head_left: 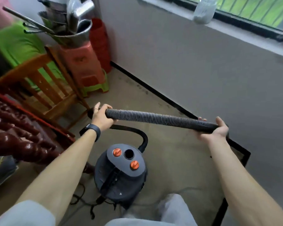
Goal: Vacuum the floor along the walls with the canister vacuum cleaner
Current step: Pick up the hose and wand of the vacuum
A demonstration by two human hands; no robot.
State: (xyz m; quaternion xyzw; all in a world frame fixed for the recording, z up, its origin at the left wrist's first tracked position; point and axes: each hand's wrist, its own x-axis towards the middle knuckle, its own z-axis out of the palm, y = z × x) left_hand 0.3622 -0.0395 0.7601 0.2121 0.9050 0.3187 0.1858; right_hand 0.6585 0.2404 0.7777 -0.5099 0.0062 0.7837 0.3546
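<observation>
A dark grey canister vacuum cleaner (121,173) with two orange knobs and an open round port on top stands on the floor between my arms. I hold its ribbed black hose (153,118) level at chest height above it. My left hand (101,117) grips the hose's left end, index finger pointing up. My right hand (214,132) lies palm up under the smooth black cuff at the hose's right end, fingers curled around it. A black curved handle (143,139) rises behind the canister.
A grey wall (203,70) with a black skirting runs along the right, dust marks on the floor beside it. A wooden chair (44,85), stacked orange and green stools (88,70) with metal pots, and a dark carved piece of furniture (15,131) crowd the left. Black cord (82,199) lies by the canister.
</observation>
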